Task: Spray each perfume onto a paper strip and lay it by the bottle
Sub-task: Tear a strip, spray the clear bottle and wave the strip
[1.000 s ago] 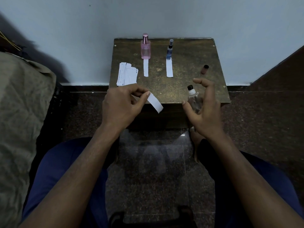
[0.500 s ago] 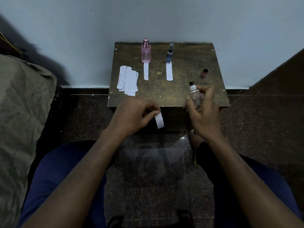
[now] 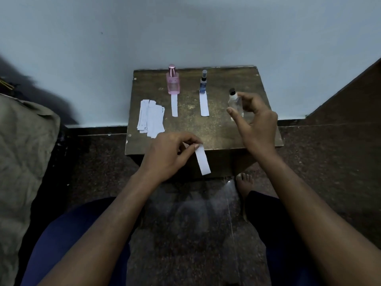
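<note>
The left hand (image 3: 167, 155) pinches 1 white paper strip (image 3: 202, 159) by its top end, the strip hanging past the near edge of the small brown wooden table (image 3: 218, 131). The right hand (image 3: 255, 122) holds a clear glass bottle with a black sprayer (image 3: 234, 101) between thumb and fingers over the table's right side. A pink bottle (image 3: 172, 80) and a slim blue bottle (image 3: 203, 82) stand at the back, each with 1 strip laid just in front: (image 3: 174, 105) and (image 3: 204, 105). A pile of spare strips (image 3: 150, 118) lies at the left.
</note>
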`<state>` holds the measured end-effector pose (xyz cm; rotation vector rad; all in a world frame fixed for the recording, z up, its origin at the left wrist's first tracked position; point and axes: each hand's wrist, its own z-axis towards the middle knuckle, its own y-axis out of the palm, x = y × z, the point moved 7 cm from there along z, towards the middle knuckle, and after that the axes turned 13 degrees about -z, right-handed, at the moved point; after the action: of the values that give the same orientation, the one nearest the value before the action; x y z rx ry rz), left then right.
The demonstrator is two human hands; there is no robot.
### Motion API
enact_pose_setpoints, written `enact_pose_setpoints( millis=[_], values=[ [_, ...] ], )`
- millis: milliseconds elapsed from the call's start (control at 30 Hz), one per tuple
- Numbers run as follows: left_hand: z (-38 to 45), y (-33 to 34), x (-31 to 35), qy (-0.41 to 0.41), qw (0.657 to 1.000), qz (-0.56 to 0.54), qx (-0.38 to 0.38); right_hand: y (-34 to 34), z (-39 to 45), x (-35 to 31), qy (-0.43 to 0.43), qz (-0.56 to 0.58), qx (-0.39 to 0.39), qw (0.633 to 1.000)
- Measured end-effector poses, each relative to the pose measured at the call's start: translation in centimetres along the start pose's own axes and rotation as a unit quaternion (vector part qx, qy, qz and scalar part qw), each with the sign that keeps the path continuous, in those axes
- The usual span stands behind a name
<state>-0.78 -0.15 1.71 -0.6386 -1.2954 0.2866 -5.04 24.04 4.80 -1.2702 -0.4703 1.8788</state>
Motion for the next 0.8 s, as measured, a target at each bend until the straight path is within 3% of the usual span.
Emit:
enact_pose_setpoints(
  millis=[167,467,800],
  values=[
    [1.1,1.0,0.4,0.014,1.0,-0.02,-0.012,2.0,4.0,2.6,-0.005,-0.042,-0.016,0.999],
    [1.6,1.9,-0.2,-0.004,1.0,-0.023,-0.012,5.0,10.2,6.0,-0.005,-0.001,-0.049,0.999],
    [1.9,1.3,-0.7,-0.031,0.998,-0.031,0.033,8.0,11.4,8.5,0.002,-0.063,-0.09,0.994]
  ],
)
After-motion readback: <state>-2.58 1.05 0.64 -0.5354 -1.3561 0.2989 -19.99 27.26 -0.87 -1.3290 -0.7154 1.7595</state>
